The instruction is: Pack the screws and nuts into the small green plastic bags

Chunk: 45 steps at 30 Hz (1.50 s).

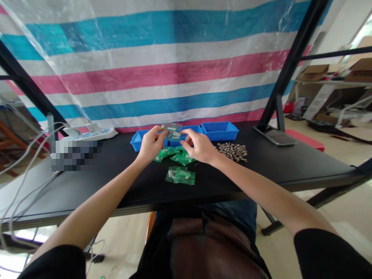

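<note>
Between my two hands hangs a small clear plastic bag (173,134) with pale and metallic small parts inside. My left hand (153,142) pinches its left side between thumb and fingers. Its right side is in the grip of my right hand (199,145). Just below, several green plastic bags (182,156) lie in a heap on the black table. Nearer to me lies a single green bag (180,176) with white and metal pieces in it. To the right of my right hand is a pile of small shiny metal parts (232,151).
Blue trays (220,131) stand in a row behind my hands. A phone (274,135) lies at the table's right; a white power strip (101,134) with plugs and cables is at the left. Black frame posts (286,66) and a striped sheet (162,69) rise behind.
</note>
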Each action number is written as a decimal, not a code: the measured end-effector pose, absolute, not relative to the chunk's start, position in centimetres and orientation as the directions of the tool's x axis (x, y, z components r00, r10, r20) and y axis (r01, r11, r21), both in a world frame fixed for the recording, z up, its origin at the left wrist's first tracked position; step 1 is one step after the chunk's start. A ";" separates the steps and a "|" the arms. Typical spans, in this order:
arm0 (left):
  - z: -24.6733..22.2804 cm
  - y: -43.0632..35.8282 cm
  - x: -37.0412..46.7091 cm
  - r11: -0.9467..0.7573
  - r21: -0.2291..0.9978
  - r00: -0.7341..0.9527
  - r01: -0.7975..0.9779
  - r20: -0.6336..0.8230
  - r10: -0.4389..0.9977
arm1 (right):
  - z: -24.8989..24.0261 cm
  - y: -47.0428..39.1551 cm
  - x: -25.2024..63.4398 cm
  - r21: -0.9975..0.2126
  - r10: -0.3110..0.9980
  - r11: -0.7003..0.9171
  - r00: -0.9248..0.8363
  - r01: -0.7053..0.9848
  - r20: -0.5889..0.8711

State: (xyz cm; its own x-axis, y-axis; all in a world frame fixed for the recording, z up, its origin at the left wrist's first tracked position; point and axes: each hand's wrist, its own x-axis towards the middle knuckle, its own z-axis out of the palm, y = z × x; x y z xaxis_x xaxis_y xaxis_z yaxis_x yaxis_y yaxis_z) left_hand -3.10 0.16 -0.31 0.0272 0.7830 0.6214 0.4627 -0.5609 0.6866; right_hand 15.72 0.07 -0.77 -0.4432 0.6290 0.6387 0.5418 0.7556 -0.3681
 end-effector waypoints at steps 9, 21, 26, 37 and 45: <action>0.5 -0.3 -3.2 -0.624 0.584 0.323 0.519 0.542 0.776 | -0.6 0.2 16.0 -0.292 0.529 0.812 -0.425 0.505 0.735; -0.7 0.4 -11.4 -0.528 0.303 0.544 0.793 0.036 0.838 | -0.9 0.4 16.0 -0.244 0.499 0.818 -0.430 0.522 0.752; -0.3 0.3 -9.4 -0.587 0.312 0.577 0.747 0.135 0.806 | -0.9 0.4 15.9 -0.247 0.507 0.817 -0.445 0.522 0.738; 1.0 -0.6 -8.6 -0.494 0.332 0.216 0.804 0.611 0.762 | -0.9 0.3 15.9 -0.228 0.492 0.830 -0.478 0.508 0.728; -0.5 -0.5 -6.4 -0.553 0.587 0.323 0.592 0.456 0.829 | -0.8 0.3 16.0 -0.218 0.487 0.830 -0.474 0.514 0.734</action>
State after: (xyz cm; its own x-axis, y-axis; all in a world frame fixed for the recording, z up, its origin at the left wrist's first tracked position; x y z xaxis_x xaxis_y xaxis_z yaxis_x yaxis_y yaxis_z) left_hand -6.35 -0.53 -0.53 0.3226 0.8293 0.4563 0.5917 -0.5529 0.5866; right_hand 15.95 0.27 -0.85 -0.4738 0.4866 0.7340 0.5138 0.8297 -0.2183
